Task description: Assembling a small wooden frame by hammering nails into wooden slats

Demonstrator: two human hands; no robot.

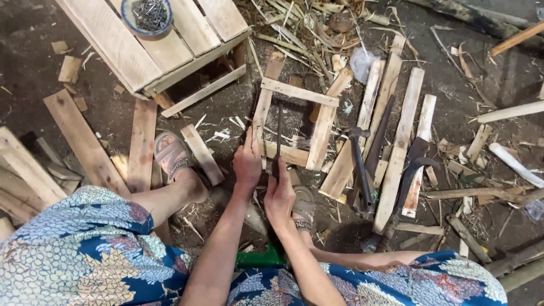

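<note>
The left hand presses on the wooden frame. Beside it, the right hand holds a dark thin tool over the frame.

Blue floral-print garment; pale tan wood frame; grey sandal; green bottle.
</note>
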